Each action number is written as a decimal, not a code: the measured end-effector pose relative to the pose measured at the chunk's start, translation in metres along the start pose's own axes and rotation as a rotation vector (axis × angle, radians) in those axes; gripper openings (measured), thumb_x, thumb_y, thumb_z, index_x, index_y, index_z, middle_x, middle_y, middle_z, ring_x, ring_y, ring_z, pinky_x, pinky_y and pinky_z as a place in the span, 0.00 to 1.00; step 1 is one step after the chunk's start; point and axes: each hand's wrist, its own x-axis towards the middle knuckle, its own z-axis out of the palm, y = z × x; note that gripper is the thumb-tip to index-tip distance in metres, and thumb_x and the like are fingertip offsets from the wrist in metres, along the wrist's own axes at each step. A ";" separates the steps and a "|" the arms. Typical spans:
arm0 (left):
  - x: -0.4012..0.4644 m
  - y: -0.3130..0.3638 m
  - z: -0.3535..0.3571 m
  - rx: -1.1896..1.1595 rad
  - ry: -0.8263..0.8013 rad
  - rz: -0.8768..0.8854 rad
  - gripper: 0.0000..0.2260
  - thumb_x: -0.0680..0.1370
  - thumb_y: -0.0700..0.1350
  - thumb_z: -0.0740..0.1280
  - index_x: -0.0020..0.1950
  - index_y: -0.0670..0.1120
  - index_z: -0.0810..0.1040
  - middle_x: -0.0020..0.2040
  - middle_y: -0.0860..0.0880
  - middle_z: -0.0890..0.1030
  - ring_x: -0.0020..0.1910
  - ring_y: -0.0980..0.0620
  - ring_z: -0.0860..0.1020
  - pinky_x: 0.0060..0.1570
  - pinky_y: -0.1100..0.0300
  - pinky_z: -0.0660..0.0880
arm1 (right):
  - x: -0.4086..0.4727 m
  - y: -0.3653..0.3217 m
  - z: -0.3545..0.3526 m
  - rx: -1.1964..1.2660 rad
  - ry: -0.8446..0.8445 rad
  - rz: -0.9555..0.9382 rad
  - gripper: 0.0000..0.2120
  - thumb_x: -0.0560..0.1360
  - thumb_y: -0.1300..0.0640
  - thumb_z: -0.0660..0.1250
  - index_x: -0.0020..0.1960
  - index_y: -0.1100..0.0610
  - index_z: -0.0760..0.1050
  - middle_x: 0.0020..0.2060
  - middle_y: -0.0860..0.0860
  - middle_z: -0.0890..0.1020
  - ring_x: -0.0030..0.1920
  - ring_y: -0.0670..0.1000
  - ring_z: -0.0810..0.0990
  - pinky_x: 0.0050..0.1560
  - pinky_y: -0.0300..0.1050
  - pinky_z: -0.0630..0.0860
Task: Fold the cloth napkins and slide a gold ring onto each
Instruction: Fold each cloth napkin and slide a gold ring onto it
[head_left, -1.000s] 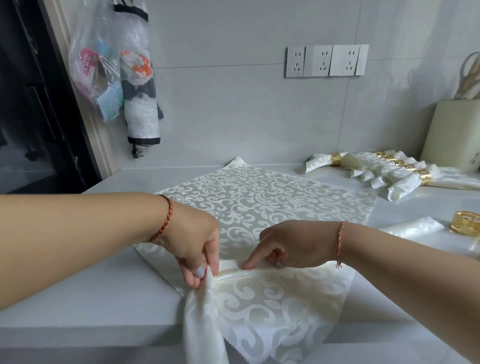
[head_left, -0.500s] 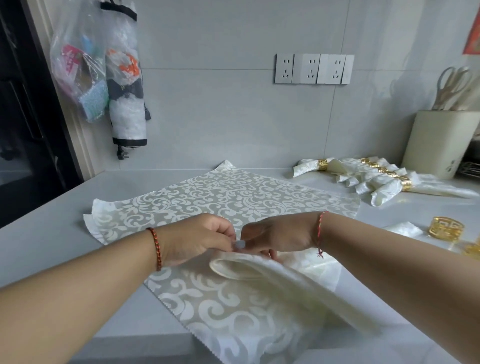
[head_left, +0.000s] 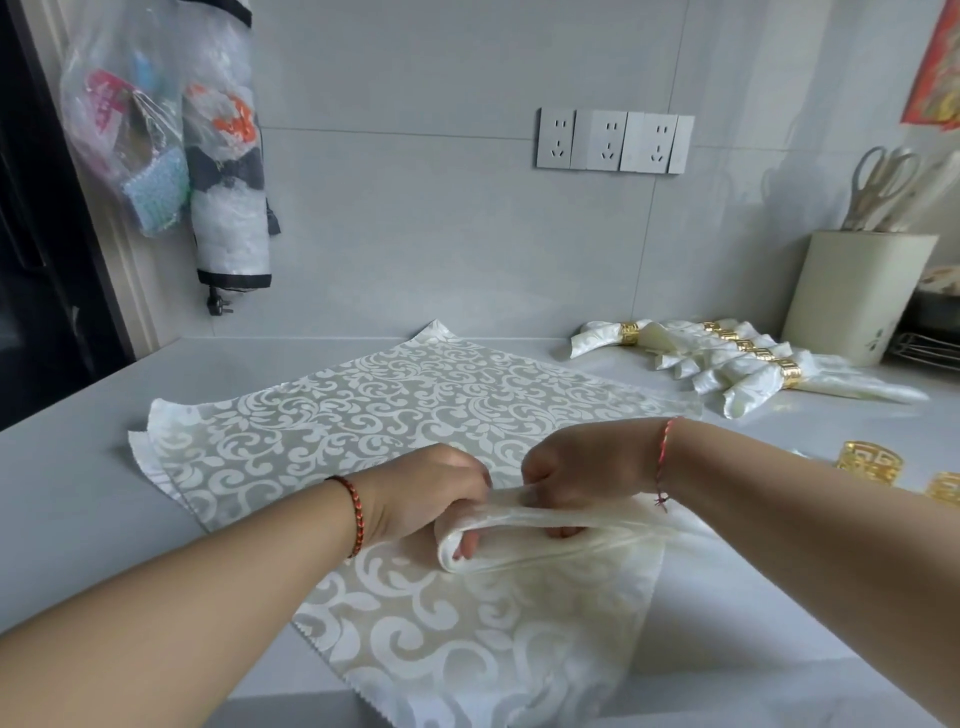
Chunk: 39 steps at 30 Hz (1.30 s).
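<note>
- Grey tiled wall with a row of sockets behind a pale worktop; patterned napkin spread flat across the middle, its near corner hanging over the front edge.
- Left hand: your grip is curled round the end of the folded band, fingertips tucked inside the loop at its left end.
- Right hand: your grip pinches the same band from above, close beside the left hand.
- Handling, as judged: the cloth looks light, limp and glossy, so a fold is likely to slip open unless you pin it; take hold at the crease, not the loose edge.
- Finished napkins, each in a gold band, lie at the far right near the utensil holder.
- Loose gold rings wait at the right, apart from your hands; they look rigid.
</note>
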 end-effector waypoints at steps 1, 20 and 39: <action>0.002 0.002 0.000 0.049 -0.015 -0.021 0.08 0.68 0.47 0.62 0.31 0.47 0.76 0.29 0.48 0.80 0.32 0.54 0.78 0.43 0.61 0.73 | -0.002 0.003 0.000 -0.046 -0.001 0.011 0.12 0.79 0.48 0.59 0.40 0.52 0.75 0.38 0.48 0.82 0.37 0.45 0.75 0.41 0.39 0.71; -0.024 0.000 0.036 0.774 0.314 0.521 0.10 0.73 0.34 0.64 0.45 0.46 0.83 0.42 0.52 0.80 0.45 0.58 0.74 0.47 0.66 0.71 | -0.002 0.016 0.017 -0.261 -0.128 0.054 0.18 0.81 0.49 0.54 0.41 0.60 0.72 0.50 0.60 0.78 0.41 0.53 0.71 0.38 0.42 0.65; -0.052 0.003 0.051 1.043 0.249 0.584 0.23 0.69 0.54 0.56 0.58 0.53 0.83 0.51 0.64 0.82 0.46 0.65 0.77 0.50 0.74 0.73 | -0.013 0.067 -0.022 -0.120 -0.065 0.055 0.16 0.76 0.41 0.64 0.50 0.54 0.78 0.40 0.48 0.81 0.41 0.45 0.76 0.46 0.38 0.71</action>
